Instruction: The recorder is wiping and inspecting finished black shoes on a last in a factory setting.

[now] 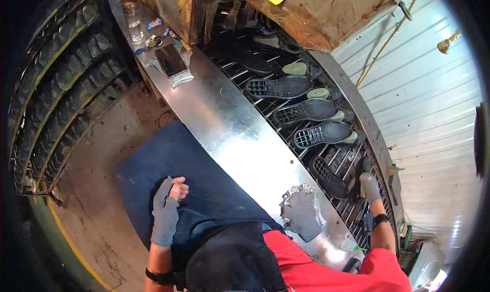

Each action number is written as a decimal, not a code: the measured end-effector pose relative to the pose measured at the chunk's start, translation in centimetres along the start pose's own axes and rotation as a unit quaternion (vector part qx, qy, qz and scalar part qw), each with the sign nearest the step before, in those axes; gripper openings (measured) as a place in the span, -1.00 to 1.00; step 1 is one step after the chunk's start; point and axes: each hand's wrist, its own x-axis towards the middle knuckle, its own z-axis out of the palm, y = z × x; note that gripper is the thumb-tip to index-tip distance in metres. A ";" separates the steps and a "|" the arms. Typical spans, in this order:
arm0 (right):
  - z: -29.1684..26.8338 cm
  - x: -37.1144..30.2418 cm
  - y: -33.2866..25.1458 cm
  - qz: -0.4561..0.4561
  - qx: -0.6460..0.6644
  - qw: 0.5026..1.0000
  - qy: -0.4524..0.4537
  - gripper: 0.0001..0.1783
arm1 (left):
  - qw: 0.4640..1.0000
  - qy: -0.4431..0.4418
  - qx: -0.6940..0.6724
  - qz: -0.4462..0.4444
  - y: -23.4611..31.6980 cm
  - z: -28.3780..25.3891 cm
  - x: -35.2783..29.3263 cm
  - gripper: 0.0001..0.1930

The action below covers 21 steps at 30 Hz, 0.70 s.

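My left hand (166, 210), in a grey glove with bare fingertips, is held over my dark blue trousers (153, 164). Its fingers are curled in, and nothing shows in them. At the right, my right hand (369, 186), in a grey glove, reaches over a rack of metal bars (332, 157). It is beside a black shoe sole (327, 177) and next to a dark piece (365, 164); its fingers are partly hidden, so their grip cannot be made out. Farther along the rack lie black shoes, soles up, among them one shoe (322, 134) with a square-patterned tread.
A shiny metal ledge (224, 123) runs beside the rack, bearing a crumpled silvery-grey piece (302, 213), a phone (171, 61) and a clear jar (133, 24). Curved shelves of dark shoe-shaped pieces (66, 62) stand left. A rusty hood (311, 16) overhangs the rack's far end.
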 end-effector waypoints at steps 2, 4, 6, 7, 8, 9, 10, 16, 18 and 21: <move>-1.0 -1.3 1.6 0.096 -0.292 0.951 0.036 -0.38 | 0.999 0.011 -0.032 -0.020 0.0 0.4 0.4 -0.61; 0.5 -3.0 1.1 -0.210 -0.429 0.878 0.031 -0.19 | 1.000 0.006 -0.005 -0.027 0.1 0.8 0.8 -0.61; 4.7 -4.3 -0.9 -0.388 -0.227 0.892 -0.042 -0.14 | 0.999 0.025 0.002 -0.025 0.1 0.8 1.0 -0.62; 7.3 -4.8 -2.3 -0.326 -0.160 0.922 -0.134 -0.13 | 1.000 0.009 0.010 -0.026 0.1 0.6 1.1 -0.62; 9.2 -5.4 -4.0 -0.356 -0.163 0.905 -0.169 -0.08 | 0.999 0.003 -0.030 -0.037 0.1 0.5 1.1 -0.62; 10.7 -5.9 -5.8 -0.311 -0.205 0.909 -0.188 -0.06 | 0.997 -0.011 -0.070 -0.036 0.4 0.3 1.2 -0.63; 11.8 -6.1 -8.1 -0.270 -0.258 0.901 -0.220 -0.04 | 0.996 -0.011 -0.079 -0.043 0.7 0.3 1.1 -0.59; 11.9 -12.9 -21.0 -0.509 -0.077 0.788 -0.338 -0.02 | 0.974 -0.119 -0.147 -0.125 3.8 3.8 1.2 -0.37; 12.9 -13.6 -22.8 -0.658 -0.182 0.654 -0.327 -0.06 | 0.967 -0.147 -0.148 -0.147 4.7 5.9 1.9 -0.44; 14.6 -9.4 -21.5 -0.609 -0.165 0.762 -0.146 -0.05 | 0.970 -0.115 -0.155 -0.148 5.8 6.7 2.8 -0.59</move>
